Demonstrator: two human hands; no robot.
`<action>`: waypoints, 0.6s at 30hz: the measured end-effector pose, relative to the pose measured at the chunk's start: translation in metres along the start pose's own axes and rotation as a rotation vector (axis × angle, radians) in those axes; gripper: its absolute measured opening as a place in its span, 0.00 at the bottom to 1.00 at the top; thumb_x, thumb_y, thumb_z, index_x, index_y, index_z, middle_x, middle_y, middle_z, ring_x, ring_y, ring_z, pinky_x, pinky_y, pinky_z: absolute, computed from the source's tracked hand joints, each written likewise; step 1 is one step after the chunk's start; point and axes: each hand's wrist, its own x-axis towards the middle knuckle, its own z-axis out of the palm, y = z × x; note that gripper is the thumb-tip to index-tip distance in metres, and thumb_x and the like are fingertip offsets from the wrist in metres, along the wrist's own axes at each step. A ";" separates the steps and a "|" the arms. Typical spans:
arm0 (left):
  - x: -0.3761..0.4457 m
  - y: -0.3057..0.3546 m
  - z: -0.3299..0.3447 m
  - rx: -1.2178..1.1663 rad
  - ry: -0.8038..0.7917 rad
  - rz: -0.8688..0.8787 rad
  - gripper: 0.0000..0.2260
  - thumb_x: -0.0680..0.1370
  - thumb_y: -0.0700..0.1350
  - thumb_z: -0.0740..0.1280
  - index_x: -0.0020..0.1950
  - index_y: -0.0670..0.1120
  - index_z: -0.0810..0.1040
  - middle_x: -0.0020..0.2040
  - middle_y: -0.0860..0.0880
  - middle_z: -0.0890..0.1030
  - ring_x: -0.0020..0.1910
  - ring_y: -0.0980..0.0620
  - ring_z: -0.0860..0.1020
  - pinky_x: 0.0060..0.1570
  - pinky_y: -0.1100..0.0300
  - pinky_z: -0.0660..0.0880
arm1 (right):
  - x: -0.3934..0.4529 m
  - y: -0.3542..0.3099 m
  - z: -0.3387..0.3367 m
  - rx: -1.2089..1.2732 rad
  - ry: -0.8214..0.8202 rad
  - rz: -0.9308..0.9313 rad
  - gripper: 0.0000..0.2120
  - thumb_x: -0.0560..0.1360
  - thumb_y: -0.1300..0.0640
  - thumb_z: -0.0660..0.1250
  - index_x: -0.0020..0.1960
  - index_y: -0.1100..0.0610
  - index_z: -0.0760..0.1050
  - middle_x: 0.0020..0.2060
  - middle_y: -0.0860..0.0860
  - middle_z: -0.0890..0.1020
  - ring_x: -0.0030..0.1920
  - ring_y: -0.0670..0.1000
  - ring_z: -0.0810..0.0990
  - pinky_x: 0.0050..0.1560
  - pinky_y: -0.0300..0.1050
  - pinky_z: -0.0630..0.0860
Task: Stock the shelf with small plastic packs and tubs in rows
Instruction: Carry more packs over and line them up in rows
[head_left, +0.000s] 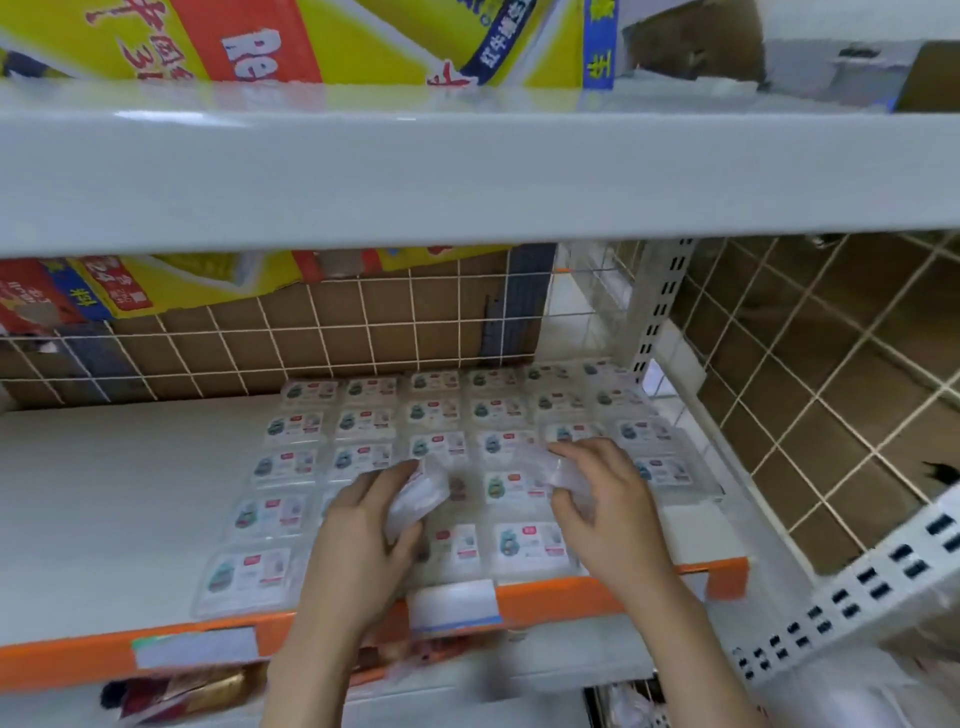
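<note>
Head cam view is mostly filled by a white metal shelving unit: the upper shelf (467, 176) cuts a big pale band across the top, with yellow-and-red printed cartons (260, 41) sitting on it. Below that is the working shelf (114, 499), white with an orange front edge (571, 597) and a couple of pale price labels (454, 605) stuck on it. A white wire grid (322, 338) runs along the back, brown cardboard behind it, and another grid panel (831, 374) closes off the right side next to the slotted upright (660, 312).

Small clear plastic packs (363, 423) lie flat on the right half of the working shelf in neat rows, running from the back grid right up to the front edge; the left part of the shelf is bare white. Each one has a white label with a little teal and red print, too blurry to read.

Both hands are over the front rows. Left hand (363, 525) has its fingers curled round a clear pack (421, 493), tilted up off the row. Right hand (602, 499) is pinching another clear pack (561, 467) just above the rows, fingers bent down onto it. The hands are close together but not touching.

Some dark reddish wrappers (182, 691) show on the shelf underneath, pretty smeared.
</note>
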 end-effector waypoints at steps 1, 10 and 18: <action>-0.002 0.010 0.008 -0.007 -0.014 0.003 0.22 0.70 0.45 0.66 0.64 0.46 0.76 0.58 0.44 0.79 0.55 0.41 0.77 0.53 0.56 0.71 | -0.002 0.009 -0.007 0.000 -0.005 0.009 0.19 0.69 0.58 0.62 0.59 0.53 0.77 0.52 0.44 0.73 0.54 0.49 0.74 0.56 0.49 0.73; -0.018 0.038 0.033 0.047 -0.061 -0.032 0.23 0.69 0.37 0.74 0.64 0.46 0.77 0.57 0.46 0.79 0.56 0.43 0.76 0.53 0.59 0.68 | -0.027 0.048 -0.030 0.021 -0.024 0.043 0.19 0.69 0.56 0.60 0.58 0.53 0.77 0.51 0.44 0.74 0.53 0.48 0.74 0.55 0.42 0.70; -0.011 0.028 0.028 0.038 -0.074 -0.015 0.23 0.69 0.37 0.74 0.64 0.46 0.76 0.58 0.45 0.78 0.57 0.41 0.76 0.53 0.54 0.71 | -0.029 0.059 -0.044 -0.113 0.077 0.132 0.19 0.67 0.60 0.62 0.57 0.54 0.78 0.51 0.48 0.76 0.54 0.50 0.73 0.57 0.44 0.67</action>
